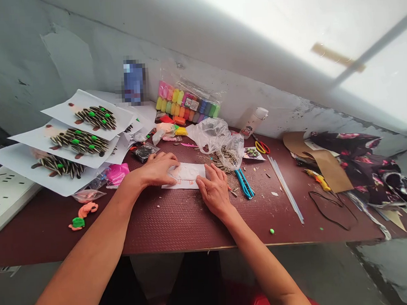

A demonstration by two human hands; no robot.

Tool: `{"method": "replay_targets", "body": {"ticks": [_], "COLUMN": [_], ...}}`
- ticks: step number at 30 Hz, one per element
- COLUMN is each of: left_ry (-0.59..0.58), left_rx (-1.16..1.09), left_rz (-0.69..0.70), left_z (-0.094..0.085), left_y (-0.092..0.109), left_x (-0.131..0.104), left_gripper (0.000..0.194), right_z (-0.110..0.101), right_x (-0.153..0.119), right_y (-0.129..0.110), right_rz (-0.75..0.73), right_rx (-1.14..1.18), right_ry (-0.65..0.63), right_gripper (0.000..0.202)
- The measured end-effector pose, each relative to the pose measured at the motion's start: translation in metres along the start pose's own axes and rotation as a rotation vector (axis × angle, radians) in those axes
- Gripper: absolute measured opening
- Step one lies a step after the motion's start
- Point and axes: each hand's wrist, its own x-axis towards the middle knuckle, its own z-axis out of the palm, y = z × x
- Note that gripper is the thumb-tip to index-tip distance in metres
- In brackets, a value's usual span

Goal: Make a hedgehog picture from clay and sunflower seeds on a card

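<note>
A small white sheet of paper (186,176) with an orange outline drawing lies on the dark red table in front of me. My left hand (159,169) grips its left end, thumb over the near corner. At the opposite end, my right hand (214,188) has its curled fingers and thumb on the paper's edge. Just beyond the right hand are a heap of striped sunflower seeds (220,163) and a clear plastic bag (232,149). A blue utility knife (244,184) lies to the right of that hand.
Hedgehog pictures made with seeds (78,142) are stacked at left above a pink clay packet (117,174). Coloured clay packs (188,101) lean on the wall. A bottle (254,122), scissors (262,146), glue sticks (286,189) and a yellow glue gun (321,181) occupy the right.
</note>
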Motion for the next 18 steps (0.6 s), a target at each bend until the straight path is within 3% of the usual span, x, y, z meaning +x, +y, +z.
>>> {"method": "replay_targets", "body": {"ticks": [6, 12, 18], "left_ry": [-0.002, 0.009, 0.012], "left_rx": [-0.004, 0.006, 0.01], "left_rz": [-0.002, 0.005, 0.012], "left_z": [0.001, 0.003, 0.003], "left_y": [-0.001, -0.001, 0.0], "left_x": [0.001, 0.002, 0.002], "left_gripper": [0.067, 0.068, 0.066], "right_z": [0.001, -0.002, -0.01], "right_x": [0.002, 0.007, 0.022], "right_y": [0.003, -0.008, -0.012], "right_rz": [0.035, -0.069, -0.127], "right_rx": [0.046, -0.075, -0.113], "right_ry": [0.05, -0.092, -0.155], "right_gripper": [0.032, 0.035, 0.032]}}
